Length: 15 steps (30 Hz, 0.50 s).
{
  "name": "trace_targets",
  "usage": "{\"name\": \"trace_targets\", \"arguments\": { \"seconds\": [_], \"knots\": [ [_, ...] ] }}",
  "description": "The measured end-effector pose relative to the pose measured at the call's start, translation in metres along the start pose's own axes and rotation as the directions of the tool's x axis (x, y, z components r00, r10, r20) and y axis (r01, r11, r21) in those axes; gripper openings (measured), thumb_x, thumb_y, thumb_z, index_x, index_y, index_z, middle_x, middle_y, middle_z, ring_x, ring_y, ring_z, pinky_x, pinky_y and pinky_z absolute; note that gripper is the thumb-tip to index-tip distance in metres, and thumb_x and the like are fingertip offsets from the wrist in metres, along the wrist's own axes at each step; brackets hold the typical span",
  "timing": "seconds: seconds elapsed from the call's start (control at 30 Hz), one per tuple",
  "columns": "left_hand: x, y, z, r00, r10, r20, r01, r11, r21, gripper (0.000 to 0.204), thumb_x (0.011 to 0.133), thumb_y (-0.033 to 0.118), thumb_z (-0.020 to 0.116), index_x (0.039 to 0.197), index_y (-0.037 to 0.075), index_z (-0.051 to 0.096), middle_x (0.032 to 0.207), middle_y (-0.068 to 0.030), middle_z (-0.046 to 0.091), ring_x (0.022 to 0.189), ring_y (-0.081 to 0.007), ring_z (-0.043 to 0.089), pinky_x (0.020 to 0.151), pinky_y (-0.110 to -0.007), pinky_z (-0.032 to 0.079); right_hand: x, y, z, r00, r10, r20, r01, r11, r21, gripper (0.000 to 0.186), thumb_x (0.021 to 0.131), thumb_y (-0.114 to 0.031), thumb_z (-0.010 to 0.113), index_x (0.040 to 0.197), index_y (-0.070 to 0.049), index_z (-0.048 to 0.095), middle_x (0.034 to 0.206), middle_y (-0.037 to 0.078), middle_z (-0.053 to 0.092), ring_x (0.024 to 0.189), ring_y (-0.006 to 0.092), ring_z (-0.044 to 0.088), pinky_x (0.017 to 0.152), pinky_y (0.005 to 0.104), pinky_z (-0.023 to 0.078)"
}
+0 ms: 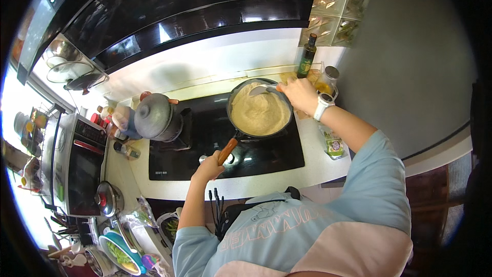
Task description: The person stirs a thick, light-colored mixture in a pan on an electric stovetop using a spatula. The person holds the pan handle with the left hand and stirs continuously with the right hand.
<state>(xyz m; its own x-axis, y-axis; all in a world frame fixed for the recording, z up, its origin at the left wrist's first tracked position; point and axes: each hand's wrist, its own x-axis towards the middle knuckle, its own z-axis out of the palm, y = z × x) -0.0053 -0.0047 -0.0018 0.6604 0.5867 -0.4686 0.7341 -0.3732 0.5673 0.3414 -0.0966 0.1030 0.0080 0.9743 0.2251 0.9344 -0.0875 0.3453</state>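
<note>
A dark frying pan (pixel 230 103) stands on the right burner of the black glass cooktop (pixel 271 157). Pale yellow, flour-like powder (pixel 259 114) fills most of it, with swirl marks on the surface. My left hand (pixel 207 167) is wrapped round the pan's wooden handle (pixel 228 151) at the near side. From the right, my right hand (pixel 301 95) reaches over the pan's far rim and grips a spatula (pixel 261 90). The spatula's grey blade rests in the powder at the far side; the fingers cover most of its handle.
A lidded grey pot (pixel 155 118) occupies the left burner. Behind my right hand stand a dark bottle (pixel 307 56) and a glass jar (pixel 328 79). A green-and-white packet (pixel 333 146) lies right of the cooktop. Leftward are a microwave (pixel 84 166) and a lidded saucepan (pixel 109 198). A range hood (pixel 205 10) overhangs the back.
</note>
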Motion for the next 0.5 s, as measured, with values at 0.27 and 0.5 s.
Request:
{"name": "trace_targets", "arguments": {
  "seconds": [0.27, 0.5],
  "knots": [
    [-0.001, 0.003, -0.002, 0.999, -0.034, 0.01, 0.034, 0.999, 0.013, 0.043, 0.077, 0.009, 0.059, 0.118, 0.003, 0.046, 0.07, -0.0187, 0.063, 0.052, -0.0271, 0.062, 0.049, -0.037, 0.049, 0.047, -0.032, 0.0, 0.925, 0.023, 0.379, 0.027, 0.992, -0.125, 0.016, 0.078, -0.014, 0.06, 0.085, -0.011, 0.074, 0.086, 0.01, 0.071, 0.079, 0.0234, 0.069, 0.061, 0.0382, 0.055],
    [0.0, 0.005, -0.003, 0.998, -0.053, 0.033, 0.052, 0.998, 0.019, 0.043, 0.077, 0.009, 0.059, 0.118, 0.003, 0.045, 0.072, -0.0192, 0.064, 0.052, -0.0276, 0.063, 0.049, -0.037, 0.05, 0.088, 0.027, -0.002, 0.463, 0.083, 0.882, -0.259, 0.965, 0.045, 0.014, 0.084, -0.013, 0.062, 0.087, -0.012, 0.076, 0.093, 0.009, 0.072, 0.074, 0.0221, 0.065, 0.067, 0.0371, 0.052]
  ]
}}
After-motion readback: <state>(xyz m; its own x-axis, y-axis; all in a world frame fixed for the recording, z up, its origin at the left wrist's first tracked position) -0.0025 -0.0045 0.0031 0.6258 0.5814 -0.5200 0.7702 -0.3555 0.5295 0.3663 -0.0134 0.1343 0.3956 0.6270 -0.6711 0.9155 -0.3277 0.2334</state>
